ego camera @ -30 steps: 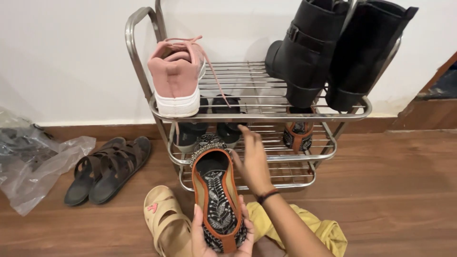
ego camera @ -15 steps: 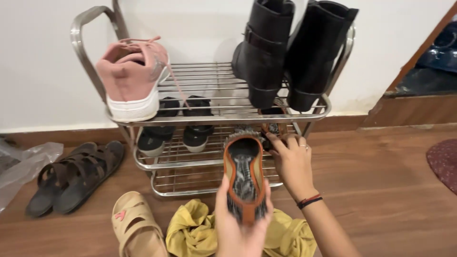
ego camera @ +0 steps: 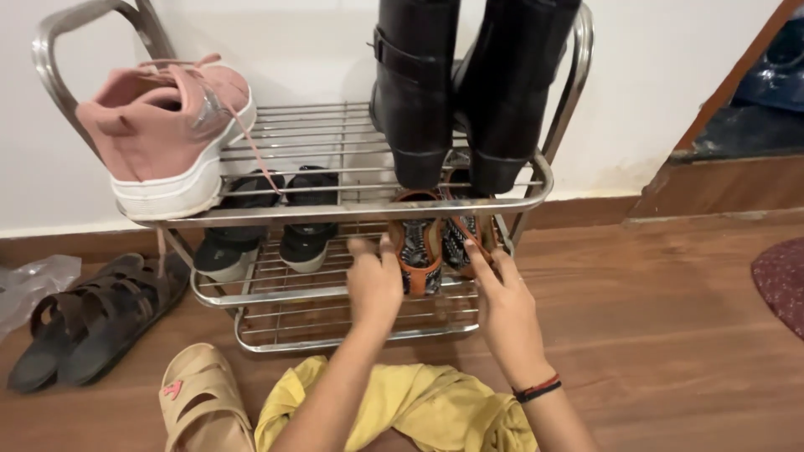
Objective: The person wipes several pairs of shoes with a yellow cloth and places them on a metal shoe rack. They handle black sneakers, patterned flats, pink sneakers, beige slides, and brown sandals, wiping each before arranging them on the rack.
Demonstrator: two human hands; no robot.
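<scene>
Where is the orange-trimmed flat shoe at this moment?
The orange-trimmed flat shoe stands on the rack's middle shelf, right side, under the black boots, between the left hand and right hand.

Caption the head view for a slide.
Both hands, left hand and right hand, set embroidered flats on a steel shoe rack's middle shelf.

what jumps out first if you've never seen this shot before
Two tall black boots stand on the top shelf of a steel shoe rack, opposite a pink sneaker. Below the boots, the left hand and right hand touch a pair of orange-trimmed patterned flats on the middle shelf.
</scene>
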